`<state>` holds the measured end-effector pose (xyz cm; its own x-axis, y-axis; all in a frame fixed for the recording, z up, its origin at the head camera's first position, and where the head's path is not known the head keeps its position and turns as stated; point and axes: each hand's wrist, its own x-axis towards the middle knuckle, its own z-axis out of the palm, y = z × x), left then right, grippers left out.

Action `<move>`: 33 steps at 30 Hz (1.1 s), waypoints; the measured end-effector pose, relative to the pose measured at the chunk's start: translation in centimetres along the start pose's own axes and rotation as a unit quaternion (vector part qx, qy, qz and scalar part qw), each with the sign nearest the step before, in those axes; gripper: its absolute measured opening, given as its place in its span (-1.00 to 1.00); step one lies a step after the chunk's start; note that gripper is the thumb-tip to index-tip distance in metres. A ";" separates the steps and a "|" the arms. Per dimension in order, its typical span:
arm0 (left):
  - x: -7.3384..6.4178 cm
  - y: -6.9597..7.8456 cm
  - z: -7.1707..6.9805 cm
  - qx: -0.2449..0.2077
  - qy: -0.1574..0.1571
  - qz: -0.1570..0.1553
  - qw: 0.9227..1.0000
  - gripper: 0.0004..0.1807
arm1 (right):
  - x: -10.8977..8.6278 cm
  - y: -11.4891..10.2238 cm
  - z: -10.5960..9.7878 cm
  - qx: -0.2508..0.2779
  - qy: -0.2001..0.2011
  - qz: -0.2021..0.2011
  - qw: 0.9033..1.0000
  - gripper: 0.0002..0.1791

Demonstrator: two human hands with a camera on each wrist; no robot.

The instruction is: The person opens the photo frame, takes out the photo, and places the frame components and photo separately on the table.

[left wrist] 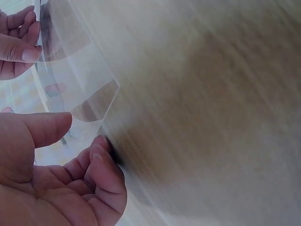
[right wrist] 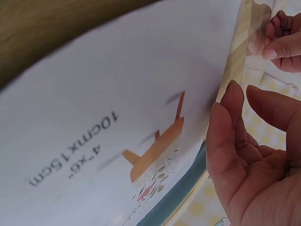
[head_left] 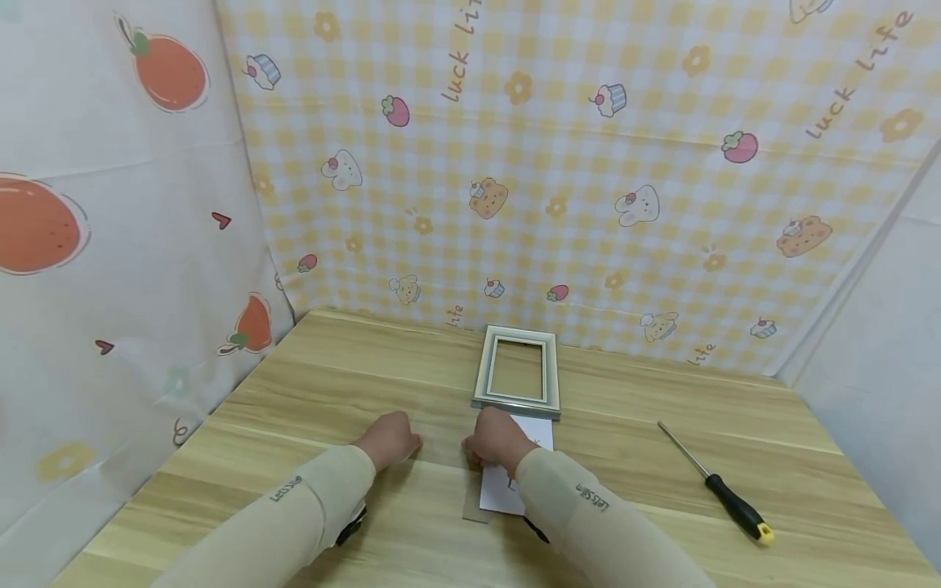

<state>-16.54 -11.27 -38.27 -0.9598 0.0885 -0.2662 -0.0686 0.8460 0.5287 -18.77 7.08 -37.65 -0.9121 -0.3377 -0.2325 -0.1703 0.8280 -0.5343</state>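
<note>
A clear thin pane (left wrist: 77,77) spans the space between my two hands and mirrors fingers and wallpaper. At its corner, my left hand (head_left: 393,439) pinches it, thumb on the upper side and curled fingers below. My right hand (head_left: 496,439) pinches the opposite end between thumb and fingertips. In the right wrist view, my right fingers (right wrist: 223,136) show close beside a white paper insert (right wrist: 89,108) printed with 10cmx15cm and 4"x6". That insert lies on the table, partly covered by my right hand and sleeve in the head view.
A cream and grey-blue picture frame (head_left: 553,367) lies just beyond the insert, near the wall cloth. To the right rests a screwdriver (head_left: 735,500) with a black and yellow handle. A greyish strip (head_left: 474,505) shows along the insert's left edge. Wood-grain table (head_left: 331,367) surrounds everything.
</note>
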 end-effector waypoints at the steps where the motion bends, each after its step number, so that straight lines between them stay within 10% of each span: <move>1: 0.0 0.0 0.0 0.002 -0.001 0.000 1.000 -0.57 | 0.1 0.0 0.1 -0.003 -0.001 -0.001 1.000 -0.61; 33: -0.2 0.6 0.5 0.092 0.027 0.025 0.995 -0.54 | 1.2 0.3 1.3 -0.083 0.005 0.005 0.997 -0.61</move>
<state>-16.29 -10.53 -38.29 -0.9742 0.1083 -0.1979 0.0251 0.9239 0.3818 -19.43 6.34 -39.08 -0.9175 -0.3255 -0.2286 -0.2202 0.8942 -0.3897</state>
